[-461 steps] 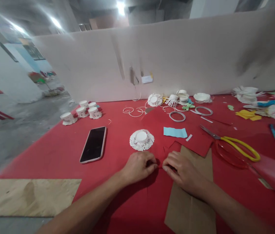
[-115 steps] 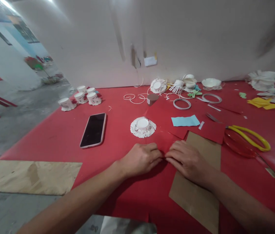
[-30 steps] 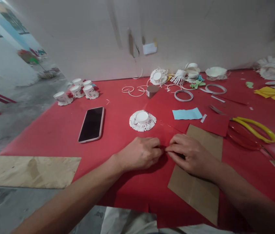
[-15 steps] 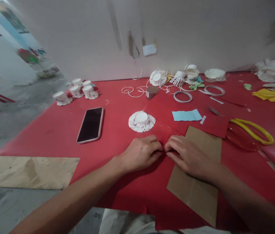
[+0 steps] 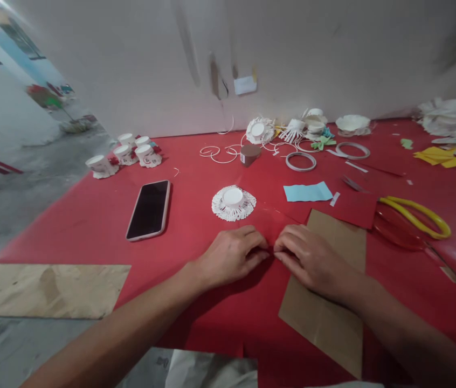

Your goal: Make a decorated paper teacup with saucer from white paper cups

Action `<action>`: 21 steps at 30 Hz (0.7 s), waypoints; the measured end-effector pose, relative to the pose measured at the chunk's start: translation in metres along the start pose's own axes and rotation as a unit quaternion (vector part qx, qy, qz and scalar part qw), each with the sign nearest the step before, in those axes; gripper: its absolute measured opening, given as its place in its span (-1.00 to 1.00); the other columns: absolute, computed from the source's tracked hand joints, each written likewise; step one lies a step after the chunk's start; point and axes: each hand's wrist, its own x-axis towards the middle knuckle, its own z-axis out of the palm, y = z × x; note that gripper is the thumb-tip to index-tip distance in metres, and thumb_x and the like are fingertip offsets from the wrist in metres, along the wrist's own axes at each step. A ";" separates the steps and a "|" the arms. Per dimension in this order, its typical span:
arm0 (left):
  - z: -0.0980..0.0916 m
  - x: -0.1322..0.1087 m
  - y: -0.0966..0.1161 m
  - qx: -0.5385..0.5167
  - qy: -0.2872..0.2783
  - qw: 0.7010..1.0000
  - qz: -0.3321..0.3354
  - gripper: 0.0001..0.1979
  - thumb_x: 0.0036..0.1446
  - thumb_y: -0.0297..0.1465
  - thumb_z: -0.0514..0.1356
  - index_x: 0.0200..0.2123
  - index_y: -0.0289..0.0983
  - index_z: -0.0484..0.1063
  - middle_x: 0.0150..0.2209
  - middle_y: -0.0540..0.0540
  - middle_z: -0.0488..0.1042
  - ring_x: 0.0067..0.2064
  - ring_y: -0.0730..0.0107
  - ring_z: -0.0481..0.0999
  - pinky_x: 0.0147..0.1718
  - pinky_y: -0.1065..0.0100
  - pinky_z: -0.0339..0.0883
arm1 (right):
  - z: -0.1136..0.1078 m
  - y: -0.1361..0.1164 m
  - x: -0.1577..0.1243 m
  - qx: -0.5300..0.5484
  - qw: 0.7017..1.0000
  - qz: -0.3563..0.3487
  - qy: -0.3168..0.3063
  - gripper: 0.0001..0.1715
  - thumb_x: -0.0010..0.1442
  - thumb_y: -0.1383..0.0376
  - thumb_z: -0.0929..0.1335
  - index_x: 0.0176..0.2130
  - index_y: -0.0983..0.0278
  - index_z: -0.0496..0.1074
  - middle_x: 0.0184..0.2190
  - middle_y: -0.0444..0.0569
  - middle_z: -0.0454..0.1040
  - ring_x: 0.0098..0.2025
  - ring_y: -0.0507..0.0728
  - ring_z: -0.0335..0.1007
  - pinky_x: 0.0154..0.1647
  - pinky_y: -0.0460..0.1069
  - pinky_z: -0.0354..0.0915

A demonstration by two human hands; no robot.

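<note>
My left hand [image 5: 231, 254] and my right hand [image 5: 309, 258] meet fingertip to fingertip on a small piece of red paper [image 5: 272, 229] lying on the red table cover [image 5: 90, 226]. Both hands have their fingers curled and pinched on the paper's edge between them. My right hand rests over a brown paper sheet [image 5: 329, 307]. Just beyond my hands sits a white fringed paper cup piece [image 5: 233, 202].
A black phone [image 5: 149, 209] lies to the left, several small white cups [image 5: 123, 155] farther back. Yellow-handled scissors [image 5: 414, 221], a light blue paper slip [image 5: 307, 192], white rings [image 5: 301, 161], a brown tape roll [image 5: 249, 154] and paper scraps lie at the right and back. A white partition [image 5: 292, 59] closes the rear.
Both hands have stayed pinched together on the red paper with only small finger shifts. The view has drifted slightly.
</note>
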 end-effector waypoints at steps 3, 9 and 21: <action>0.000 -0.001 -0.001 0.062 0.056 0.996 0.037 -0.84 0.21 -0.39 0.01 -0.30 -0.28 0.37 -0.36 -0.04 0.42 -0.35 0.50 0.40 -0.42 0.48 0.25 | 0.002 0.002 -0.001 -0.040 0.997 -0.031 0.059 -0.87 0.22 0.38 0.21 -0.32 0.28 0.34 -0.39 0.01 0.37 -0.32 0.12 0.23 -0.28 0.04 0.18; 0.001 -0.004 -0.002 0.199 0.104 0.968 0.115 -0.83 0.21 -0.46 -0.01 -0.26 -0.29 0.38 -0.36 -0.05 0.43 -0.36 0.46 0.38 -0.46 0.44 0.19 | 0.001 0.000 -0.002 -0.118 0.986 -0.065 0.100 -0.79 0.21 0.43 0.21 -0.31 0.28 0.42 -0.39 0.04 0.40 -0.28 0.15 0.26 -0.25 0.06 0.18; 0.000 -0.002 0.001 0.066 -0.018 0.998 -0.003 -0.72 0.26 -0.35 -0.08 -0.25 -0.28 0.40 -0.33 -0.07 0.41 -0.32 0.46 0.41 -0.42 0.47 0.25 | 0.009 0.004 -0.002 -0.042 0.999 -0.019 0.008 -0.80 0.24 0.37 0.22 -0.28 0.30 0.42 -0.39 -0.01 0.35 -0.31 0.12 0.22 -0.25 0.04 0.17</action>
